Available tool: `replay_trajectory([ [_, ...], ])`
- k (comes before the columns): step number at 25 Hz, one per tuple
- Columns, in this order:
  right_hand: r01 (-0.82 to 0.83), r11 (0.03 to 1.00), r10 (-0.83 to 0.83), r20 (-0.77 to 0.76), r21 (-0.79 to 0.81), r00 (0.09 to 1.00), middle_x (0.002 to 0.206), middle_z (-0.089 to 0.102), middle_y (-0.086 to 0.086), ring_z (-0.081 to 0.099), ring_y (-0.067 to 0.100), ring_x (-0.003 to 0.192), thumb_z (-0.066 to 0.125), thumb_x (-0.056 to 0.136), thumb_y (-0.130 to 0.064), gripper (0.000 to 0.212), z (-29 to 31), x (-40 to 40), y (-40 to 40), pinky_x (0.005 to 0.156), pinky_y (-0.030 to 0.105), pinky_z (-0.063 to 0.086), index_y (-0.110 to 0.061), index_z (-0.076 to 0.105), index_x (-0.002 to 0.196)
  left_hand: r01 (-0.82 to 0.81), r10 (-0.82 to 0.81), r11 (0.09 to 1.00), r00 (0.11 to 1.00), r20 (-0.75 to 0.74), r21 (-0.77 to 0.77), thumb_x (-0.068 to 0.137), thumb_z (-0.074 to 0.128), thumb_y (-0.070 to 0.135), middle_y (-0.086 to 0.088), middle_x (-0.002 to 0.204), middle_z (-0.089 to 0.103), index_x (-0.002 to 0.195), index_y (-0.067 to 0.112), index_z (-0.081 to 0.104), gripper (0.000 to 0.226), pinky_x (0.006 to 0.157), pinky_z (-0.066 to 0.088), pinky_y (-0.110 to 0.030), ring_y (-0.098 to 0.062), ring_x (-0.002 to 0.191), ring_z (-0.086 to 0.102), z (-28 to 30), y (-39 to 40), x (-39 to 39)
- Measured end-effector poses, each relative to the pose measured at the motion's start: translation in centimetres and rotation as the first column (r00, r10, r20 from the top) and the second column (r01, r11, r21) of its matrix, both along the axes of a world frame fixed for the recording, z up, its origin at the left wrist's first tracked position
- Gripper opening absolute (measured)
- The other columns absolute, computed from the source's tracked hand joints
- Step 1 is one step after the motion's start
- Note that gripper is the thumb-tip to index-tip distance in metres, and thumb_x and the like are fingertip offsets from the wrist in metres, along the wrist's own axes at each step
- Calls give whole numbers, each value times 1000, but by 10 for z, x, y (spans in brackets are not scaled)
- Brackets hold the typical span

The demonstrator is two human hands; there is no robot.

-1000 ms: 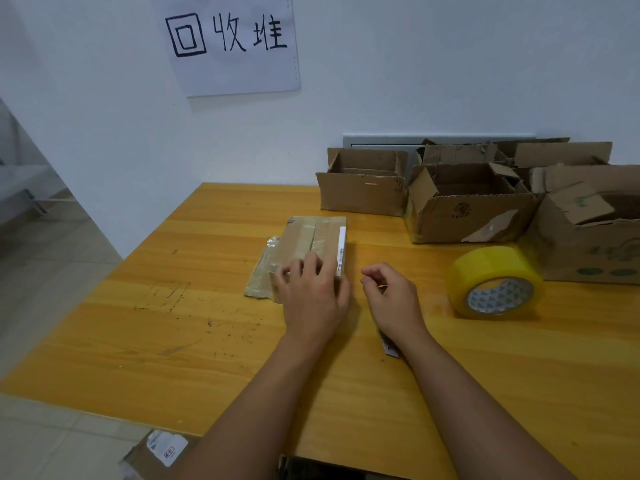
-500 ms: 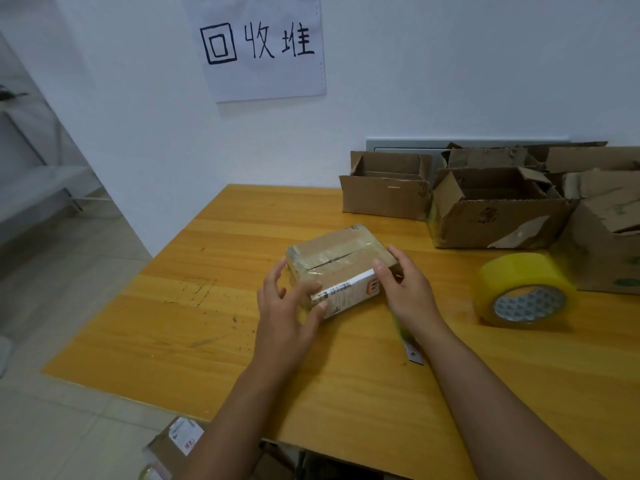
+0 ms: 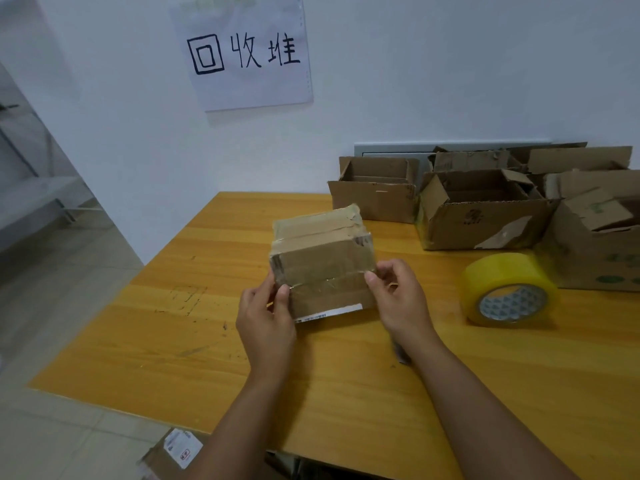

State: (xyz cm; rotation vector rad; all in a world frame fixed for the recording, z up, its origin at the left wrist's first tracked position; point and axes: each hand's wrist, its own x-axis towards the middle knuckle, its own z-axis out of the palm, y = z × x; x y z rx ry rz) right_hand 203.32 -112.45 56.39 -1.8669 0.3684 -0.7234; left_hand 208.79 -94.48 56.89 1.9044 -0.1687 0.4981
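Note:
A small brown cardboard box (image 3: 323, 261), sealed with clear tape and bearing a white label strip along its lower edge, is held above the wooden table (image 3: 173, 334) between both hands. My left hand (image 3: 265, 318) grips its left end, thumb on the near face. At the right end, my right hand (image 3: 398, 299) pinches the box with thumb and fingers. The box is tilted so a taped face looks toward me.
A roll of yellow packing tape (image 3: 507, 294) lies at the right. Several opened, torn cardboard boxes (image 3: 481, 213) stand along the back right by the wall. A small dark tool (image 3: 401, 356) lies under my right wrist. Another box (image 3: 173, 452) sits on the floor below the table's front edge.
The box lay flat under my left hand a second ago. Both hands have since lifted it off the table and turned it toward me.

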Motion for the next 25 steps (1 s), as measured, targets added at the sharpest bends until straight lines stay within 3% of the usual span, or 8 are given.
replay_trajectory([
  [4,38,987,-45,-38,-159,998,89,53,-7,51,4,79,59,97,-21,18,4,-3,0,62,12,39,-16,57,114,37,-40,998,998,53,58,95,62,13,8,95,56,125,19,65,31,71,41,-3,4,88,55,1,4,-5],
  [9,45,940,-50,-5,-338,999,87,52,-7,49,8,74,57,97,-17,9,6,-10,5,59,16,37,-20,48,94,63,-60,992,998,31,-106,94,62,10,7,90,68,96,28,65,18,73,51,-23,-1,85,61,8,9,-6],
  [12,-51,989,53,11,-138,999,99,59,-4,58,11,90,55,94,-24,6,3,-10,2,75,32,51,-20,55,98,97,-116,975,989,-87,-199,96,57,13,8,79,63,86,22,63,15,61,41,-17,4,69,55,13,8,-14],
  [14,-163,980,157,62,114,986,104,63,1,59,17,99,47,92,-41,27,5,-12,3,86,39,49,-20,59,102,108,-142,966,981,-130,-234,100,53,27,9,79,62,88,19,62,17,59,39,-17,7,66,53,19,9,-20],
  [17,-217,953,213,44,213,976,103,66,-3,60,8,99,37,99,-58,43,9,-16,5,87,25,47,-25,64,103,151,-181,970,973,-146,-192,98,51,42,14,94,64,110,31,54,17,66,44,-16,15,81,57,19,18,-18],
  [19,-203,962,210,-20,182,978,105,65,-7,60,7,100,40,100,-47,32,9,-15,7,83,22,48,-26,63,107,209,-232,965,961,-149,-159,99,53,33,14,104,64,120,36,48,21,72,47,-19,14,91,58,12,26,-13],
  [22,-251,932,264,-13,262,964,117,64,-12,58,2,110,46,103,-18,23,11,-12,9,85,16,47,-29,61,117,243,-260,960,957,-126,-136,100,53,11,5,122,62,111,26,55,19,87,49,-29,-7,114,58,6,33,-8],
  [25,-255,885,263,34,390,964,108,70,-5,63,10,109,36,105,-12,34,16,-15,7,87,17,50,-22,68,104,276,-345,902,923,-170,-334,101,41,6,1,118,64,107,24,59,26,94,49,-34,-17,116,59,13,40,-3],
])
